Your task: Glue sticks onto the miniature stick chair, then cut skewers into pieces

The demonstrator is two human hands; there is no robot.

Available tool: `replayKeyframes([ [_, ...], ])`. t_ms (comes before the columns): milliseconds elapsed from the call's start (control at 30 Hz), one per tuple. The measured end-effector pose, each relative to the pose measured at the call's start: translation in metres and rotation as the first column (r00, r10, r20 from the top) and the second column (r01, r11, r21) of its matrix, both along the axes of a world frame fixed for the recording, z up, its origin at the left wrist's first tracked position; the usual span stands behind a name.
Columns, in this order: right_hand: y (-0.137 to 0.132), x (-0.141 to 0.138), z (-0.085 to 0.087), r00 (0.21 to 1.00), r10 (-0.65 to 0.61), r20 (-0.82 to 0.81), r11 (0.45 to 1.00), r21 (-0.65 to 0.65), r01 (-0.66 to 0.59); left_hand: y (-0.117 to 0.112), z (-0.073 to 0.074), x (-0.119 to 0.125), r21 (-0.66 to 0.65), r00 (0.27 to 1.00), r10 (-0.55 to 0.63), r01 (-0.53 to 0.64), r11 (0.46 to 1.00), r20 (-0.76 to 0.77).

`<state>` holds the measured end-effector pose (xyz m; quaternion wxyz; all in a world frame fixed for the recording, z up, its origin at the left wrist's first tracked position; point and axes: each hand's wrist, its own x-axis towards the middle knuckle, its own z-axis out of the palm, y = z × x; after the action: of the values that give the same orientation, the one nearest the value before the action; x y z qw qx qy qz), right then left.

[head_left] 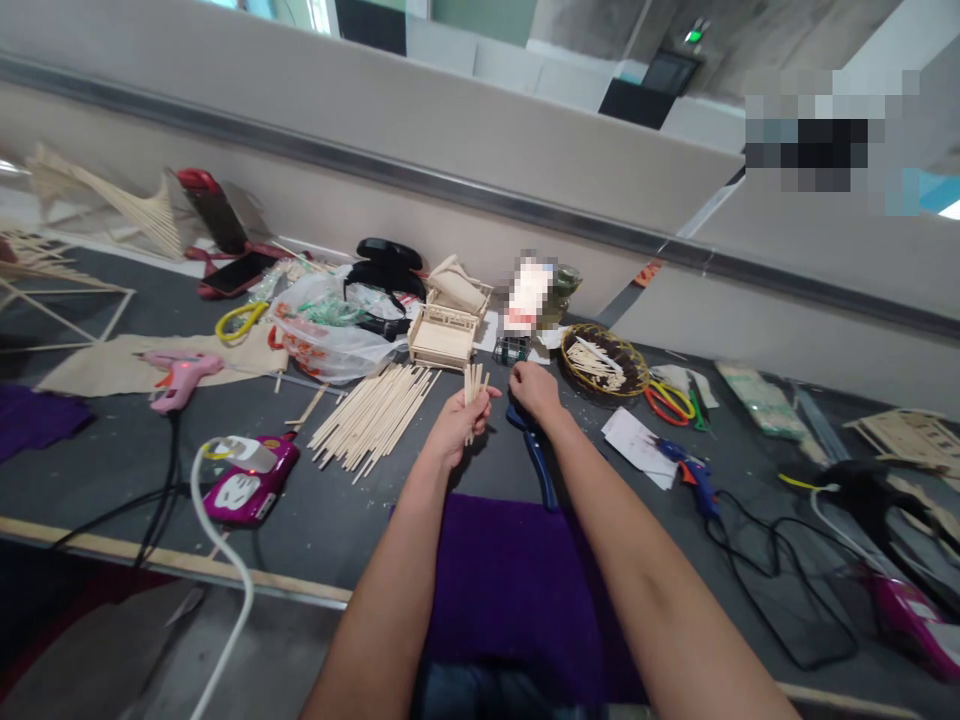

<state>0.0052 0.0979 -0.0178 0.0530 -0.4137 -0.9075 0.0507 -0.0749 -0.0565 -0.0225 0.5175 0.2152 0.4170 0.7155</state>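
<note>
Several short wooden sticks stand upright, gripped between the thumb and fingers of my left hand. To its right, my right hand is curled with the back of the hand toward me; whatever its fingers hold is hidden. Just below my right hand lies a tool with long blue handles, its head partly covered. A loose pile of longer wooden sticks is spread left of my left hand. Behind my hands stands a small model bed or bench built of sticks.
A yellow-rimmed basket holds short stick pieces. A pink glue gun and a magenta power strip with cables sit left; a blue glue gun lies right. Purple cloth covers the near edge. A plastic bag lies behind the pile.
</note>
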Motion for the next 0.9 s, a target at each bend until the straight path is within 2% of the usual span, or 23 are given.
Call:
replayKeyframes([
  [67,0.006,0.012,0.011,0.988,-0.087,-0.129,0.996,0.011,0.089,0.001,-0.001,0.000,-0.012,1.000,0.015,-0.015,1.000,-0.009],
  [133,0.018,0.029,0.023,0.923,-0.205,-0.326,0.977,-0.015,0.211,0.002,-0.001,0.001,-0.013,1.000,0.022,-0.023,1.000,-0.015],
  [233,0.042,0.061,0.040,0.867,-0.294,-0.403,0.951,-0.037,0.305,0.004,-0.001,0.002,-0.013,0.999,0.014,-0.014,1.000,-0.031],
  [400,0.077,0.112,0.055,0.766,-0.394,-0.508,0.917,-0.165,0.363,0.005,-0.001,0.007,-0.016,0.998,-0.017,0.015,1.000,-0.065],
  [500,0.073,0.130,0.056,0.657,-0.408,-0.634,0.910,-0.221,0.351,0.008,-0.002,0.014,0.018,0.995,-0.032,0.034,0.999,-0.097],
  [600,0.043,0.130,0.050,0.555,-0.391,-0.734,0.920,-0.291,0.263,0.012,-0.005,0.020,0.040,0.990,-0.053,0.059,0.997,-0.132],
  [633,0.029,0.125,0.046,0.477,-0.394,-0.786,0.917,-0.371,0.146,0.013,-0.006,0.022,0.038,0.987,-0.065,0.071,0.997,-0.149],
  [667,0.015,0.120,0.041,0.467,-0.396,-0.791,0.910,-0.406,0.083,0.014,-0.007,0.023,0.035,0.983,-0.075,0.082,0.996,-0.169],
  [767,-0.027,0.097,0.026,0.510,-0.372,-0.776,0.880,-0.469,-0.072,0.012,-0.008,0.024,0.029,0.967,-0.088,0.098,0.995,-0.240],
  [833,-0.046,0.083,0.016,0.512,-0.313,-0.800,0.823,-0.497,-0.275,0.010,-0.007,0.024,0.025,0.953,-0.111,0.122,0.992,-0.280],
  [900,-0.059,0.074,0.010,0.509,-0.267,-0.818,0.760,-0.504,-0.410,0.007,-0.005,0.024,0.026,0.936,-0.134,0.151,0.988,-0.326],
])
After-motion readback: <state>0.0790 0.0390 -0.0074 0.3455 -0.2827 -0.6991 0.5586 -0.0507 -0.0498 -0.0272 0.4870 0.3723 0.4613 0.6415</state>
